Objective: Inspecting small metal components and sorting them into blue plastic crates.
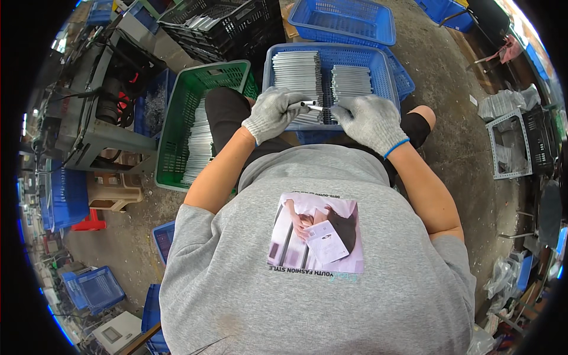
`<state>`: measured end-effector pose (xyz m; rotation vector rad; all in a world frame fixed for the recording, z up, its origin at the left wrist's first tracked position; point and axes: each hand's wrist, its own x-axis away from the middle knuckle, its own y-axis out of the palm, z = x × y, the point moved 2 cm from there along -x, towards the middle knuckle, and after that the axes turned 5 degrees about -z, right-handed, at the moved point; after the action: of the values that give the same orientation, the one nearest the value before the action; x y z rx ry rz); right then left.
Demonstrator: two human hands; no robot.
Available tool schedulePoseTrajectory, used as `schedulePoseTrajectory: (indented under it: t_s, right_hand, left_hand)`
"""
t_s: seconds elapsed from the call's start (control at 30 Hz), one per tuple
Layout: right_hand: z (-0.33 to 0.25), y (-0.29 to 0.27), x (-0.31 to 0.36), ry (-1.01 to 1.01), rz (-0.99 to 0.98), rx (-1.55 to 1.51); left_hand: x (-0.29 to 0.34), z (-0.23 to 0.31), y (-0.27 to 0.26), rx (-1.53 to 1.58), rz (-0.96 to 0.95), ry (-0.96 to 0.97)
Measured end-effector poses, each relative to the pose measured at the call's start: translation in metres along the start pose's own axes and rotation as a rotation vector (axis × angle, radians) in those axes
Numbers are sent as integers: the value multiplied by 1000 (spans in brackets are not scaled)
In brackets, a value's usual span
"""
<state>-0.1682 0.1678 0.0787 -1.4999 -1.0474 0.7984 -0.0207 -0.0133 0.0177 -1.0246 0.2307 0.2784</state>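
Observation:
Both hands wear grey knit gloves and meet above a blue crate (269,80). My left hand (271,112) is closed on short silvery metal tubes (315,107), whose dark open ends stick out past the fingertips toward the right. Close to those ends, my right hand (371,122) has its thumb and fingers drawn together; anything small between them is too hidden to name. Under the hands, the crate holds two stacks of silvery tubes, a taller left stack (296,68) and a smaller right stack (351,80).
A green crate (228,69) with more tubes (200,145) stands left of my knee. Black crates (260,26) are stacked beyond it, and a blue basket (340,21) sits at the far side. A machine (94,112) stands on the left, a white frame (509,148) on the right.

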Motion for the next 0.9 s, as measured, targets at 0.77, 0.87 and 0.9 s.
schedulePoseTrajectory:
  t_s: [0.77,0.87,0.9]
  right_hand:
    - [6,-4,-8,66,-141,-145]
    - [5,-2,-7,-4,-144,-200]
    - [6,-1,-7,-3,-145,-201]
  left_hand:
    - [1,7,4,-161,173,82]
    - [2,5,8,-133,215,77]
    - [2,3,10,-132,214,76]
